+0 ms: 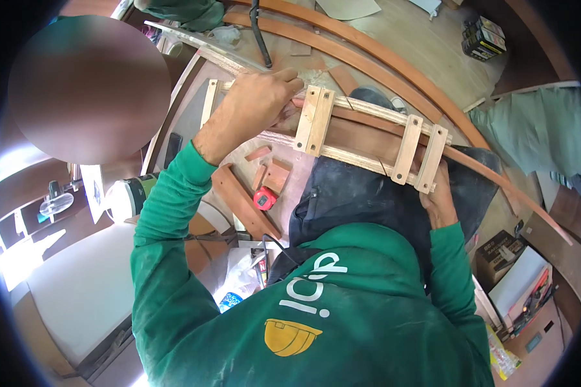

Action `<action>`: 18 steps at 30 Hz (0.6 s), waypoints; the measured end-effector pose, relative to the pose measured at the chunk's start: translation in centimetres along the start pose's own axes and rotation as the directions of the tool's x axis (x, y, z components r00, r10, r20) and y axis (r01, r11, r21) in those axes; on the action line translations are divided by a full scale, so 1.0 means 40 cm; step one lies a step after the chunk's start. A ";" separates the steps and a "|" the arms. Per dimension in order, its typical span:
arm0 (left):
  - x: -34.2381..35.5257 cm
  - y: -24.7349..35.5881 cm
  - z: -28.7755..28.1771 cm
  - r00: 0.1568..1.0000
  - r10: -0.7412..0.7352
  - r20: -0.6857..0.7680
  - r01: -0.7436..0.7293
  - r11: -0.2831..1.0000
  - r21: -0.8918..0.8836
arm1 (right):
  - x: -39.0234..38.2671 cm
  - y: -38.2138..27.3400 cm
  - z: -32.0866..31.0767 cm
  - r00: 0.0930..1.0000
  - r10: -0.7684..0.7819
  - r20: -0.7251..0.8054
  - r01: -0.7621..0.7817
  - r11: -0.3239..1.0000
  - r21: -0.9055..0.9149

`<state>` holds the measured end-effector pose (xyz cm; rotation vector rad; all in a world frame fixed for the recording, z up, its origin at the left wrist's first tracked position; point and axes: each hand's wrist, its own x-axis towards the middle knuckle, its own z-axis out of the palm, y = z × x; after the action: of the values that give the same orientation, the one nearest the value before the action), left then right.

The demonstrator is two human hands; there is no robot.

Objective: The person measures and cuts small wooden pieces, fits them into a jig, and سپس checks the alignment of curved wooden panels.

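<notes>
Frame [314, 120] of pale slatted wood spans the dark trousers [355, 193] in the head view, a reddish-brown strip [516, 191] projecting past its right end. Left hand [255, 103] curls over the frame's left part, fingers bent close together, their grip hidden; right hand [440, 198] meets the right end, finger state impossible to tell.

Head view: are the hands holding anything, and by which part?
The right hand seems to hold the slatted wooden frame by its right end, fingers mostly hidden. The left hand curls over the frame's left part; what it grips cannot be told.
</notes>
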<state>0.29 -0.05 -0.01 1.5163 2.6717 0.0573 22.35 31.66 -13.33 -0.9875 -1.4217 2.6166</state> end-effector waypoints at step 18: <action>0.018 -0.021 -0.017 0.999 0.009 -0.034 -0.013 0.992 -0.122 | -0.093 -0.083 0.017 0.997 0.073 -0.035 -0.078 0.980 -0.182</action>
<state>-0.85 0.14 0.56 1.5056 2.6308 0.2441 24.02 32.01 -8.61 -1.1124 -1.6755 2.5475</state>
